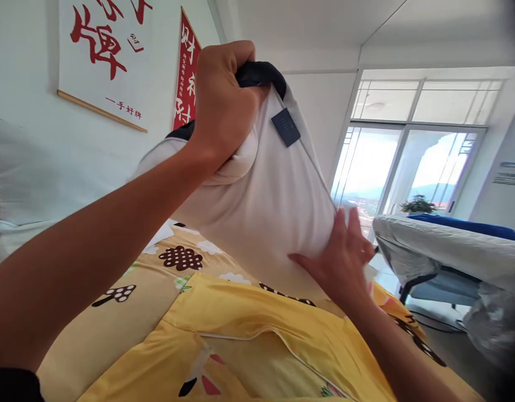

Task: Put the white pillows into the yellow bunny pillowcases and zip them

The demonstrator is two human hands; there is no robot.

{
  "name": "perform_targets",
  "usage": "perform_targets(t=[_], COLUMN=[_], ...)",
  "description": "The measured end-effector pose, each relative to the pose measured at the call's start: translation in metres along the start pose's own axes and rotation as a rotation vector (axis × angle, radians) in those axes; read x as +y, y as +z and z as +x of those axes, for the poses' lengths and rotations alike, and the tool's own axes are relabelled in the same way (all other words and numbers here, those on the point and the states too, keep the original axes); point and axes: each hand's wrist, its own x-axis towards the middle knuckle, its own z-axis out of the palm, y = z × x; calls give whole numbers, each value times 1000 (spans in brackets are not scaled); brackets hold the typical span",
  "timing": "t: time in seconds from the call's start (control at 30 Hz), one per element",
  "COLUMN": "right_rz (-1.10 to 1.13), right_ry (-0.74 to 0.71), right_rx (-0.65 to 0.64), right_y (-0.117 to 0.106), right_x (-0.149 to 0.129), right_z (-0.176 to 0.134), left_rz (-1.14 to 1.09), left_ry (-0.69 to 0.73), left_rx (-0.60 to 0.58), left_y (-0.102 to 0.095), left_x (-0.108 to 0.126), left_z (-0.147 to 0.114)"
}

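A white shirt (278,206) with navy trim hangs in front of me, apparently inside out, with a dark blue label (286,127) on its seam. My left hand (230,106) is closed in a fist around its bunched upper part, by the navy edge. Lower down on the right, my right hand (338,257) touches the shirt's side edge. Its thumb and fingers are spread and slightly blurred. Beneath the shirt, a yellow cloth (236,307) with a white-edged opening is spread over the patterned bed cover (148,312).
A pale padded headboard or cushion (23,173) stands at the left. To the right are a blue-seated chair (445,285) and a plastic-covered piece (441,237) with blue cloth on it. Scrolls (106,61) hang on the wall, and glass doors (395,167) stand behind.
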Motion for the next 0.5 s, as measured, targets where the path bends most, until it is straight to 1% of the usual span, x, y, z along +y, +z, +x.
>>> perform_targets(t=[0.07,0.1,0.17,0.23,0.27,0.3,0.33,0.37,0.4,0.43,0.47,0.5], right_rz=[22,47,86,77,54,22,-12,-47,-82,-119,-156,-191], right_ry=[16,25,56,91,95,84,61,28,-14,-63,-115,-167], right_rx=[76,99,107,126,143,159,168,174,171,162,143,124], right_y=[-18,-28,-48,-68,-77,-84,-91,-98,-105,-111,-117,-123], right_x=[11,17,29,40,45,48,52,54,57,58,59,59], right_z=[20,29,45,55,58,60,61,60,58,54,49,43], left_rz=[-76,-111,-166,-203,-204,-185,-135,-72,-20,28,-51,-187], left_ry=[-58,-92,-137,-127,-98,-55,5,80,146,209,201,88], left_rx=[11,-6,-95,-211,-222,-183,-108,-10,87,122,108,14], left_y=[-2,-2,-2,-3,-4,-6,-10,-15,-21,-28,-34,-38], left_x=[7,7,1,-8,-14,-21,-28,-37,-47,-58,-70,-82], left_z=[-2,-1,4,8,8,3,-7,-23,-44,-71,-103,-137])
